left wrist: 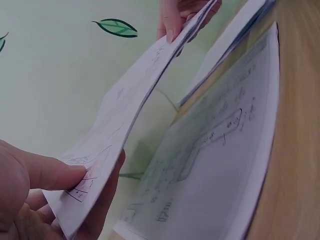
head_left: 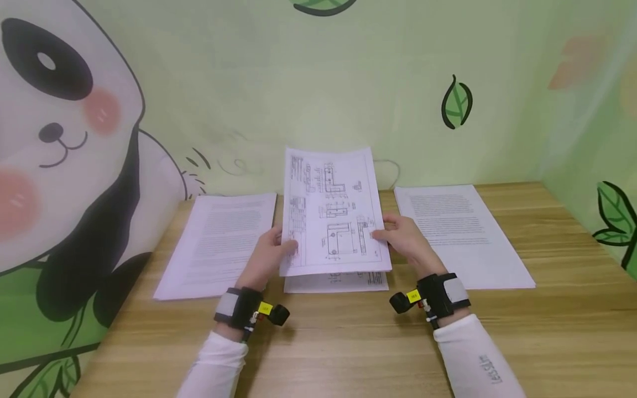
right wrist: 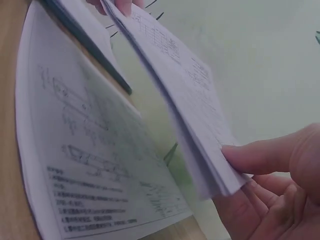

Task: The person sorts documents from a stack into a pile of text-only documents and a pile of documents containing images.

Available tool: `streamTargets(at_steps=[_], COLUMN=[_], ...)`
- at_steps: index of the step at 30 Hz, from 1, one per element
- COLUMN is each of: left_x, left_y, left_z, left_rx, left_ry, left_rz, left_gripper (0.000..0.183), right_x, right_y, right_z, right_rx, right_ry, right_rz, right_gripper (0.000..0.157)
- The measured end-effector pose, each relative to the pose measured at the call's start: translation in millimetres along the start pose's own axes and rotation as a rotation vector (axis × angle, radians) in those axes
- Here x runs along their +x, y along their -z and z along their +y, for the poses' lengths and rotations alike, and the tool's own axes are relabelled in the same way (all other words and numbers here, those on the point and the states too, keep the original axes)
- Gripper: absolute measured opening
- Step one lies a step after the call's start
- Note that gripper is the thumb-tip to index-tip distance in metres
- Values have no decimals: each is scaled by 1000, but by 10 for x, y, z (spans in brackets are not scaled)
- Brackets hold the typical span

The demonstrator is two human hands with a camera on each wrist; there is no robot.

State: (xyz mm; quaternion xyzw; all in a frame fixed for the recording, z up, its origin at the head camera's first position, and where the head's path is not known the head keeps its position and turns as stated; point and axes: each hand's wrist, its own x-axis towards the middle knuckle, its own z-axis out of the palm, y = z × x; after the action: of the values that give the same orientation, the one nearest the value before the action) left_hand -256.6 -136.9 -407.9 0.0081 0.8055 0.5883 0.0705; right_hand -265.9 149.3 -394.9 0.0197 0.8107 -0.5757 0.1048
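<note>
Both hands hold a thin stack of paper sheets point(head_left: 311, 221) above the table, its top page printed with technical drawings. My left hand point(head_left: 262, 257) pinches the lower left edge, thumb on top and fingers beneath. On the opposite edge my right hand point(head_left: 409, 241) grips likewise, thumb over the page. In the right wrist view the edges of the held sheets point(right wrist: 192, 135) fan slightly apart. Below them lies another drawing sheet point(head_left: 335, 282), mostly hidden in the head view; the left wrist view shows more of this lower drawing sheet point(left wrist: 220, 165).
A pile of text pages point(head_left: 219, 249) lies to the left on the wooden table point(head_left: 338, 354), and another text pile point(head_left: 463, 237) to the right. Behind the table stands a pale green backdrop point(head_left: 318, 83) with a printed panda and leaves. Each wrist wears a strapped camera.
</note>
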Motion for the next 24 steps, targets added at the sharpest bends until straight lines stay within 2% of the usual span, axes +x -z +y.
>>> streamTargets(at_steps=[5, 9, 14, 18, 24], left_x=[41, 68, 100, 116, 117], left_y=[10, 18, 11, -3, -16], left_z=[-88, -164, -250, -290, -302], left_rx=[83, 142, 218, 258, 299], left_ry=[64, 103, 129, 128, 89], left_rz=[22, 18, 19, 24, 32], left_gripper=[43, 43, 45, 43, 41], right_x=[47, 55, 75, 86, 96], right_y=[-21, -50, -84, -110, -131], right_z=[66, 132, 221, 246, 295], right_rx=[-100, -120, -193, -257, -308], right_ry=[-33, -50, -2, 15, 19], right_rz=[-1, -1, -1, 8, 20], right_gripper=[52, 53, 46, 41, 30])
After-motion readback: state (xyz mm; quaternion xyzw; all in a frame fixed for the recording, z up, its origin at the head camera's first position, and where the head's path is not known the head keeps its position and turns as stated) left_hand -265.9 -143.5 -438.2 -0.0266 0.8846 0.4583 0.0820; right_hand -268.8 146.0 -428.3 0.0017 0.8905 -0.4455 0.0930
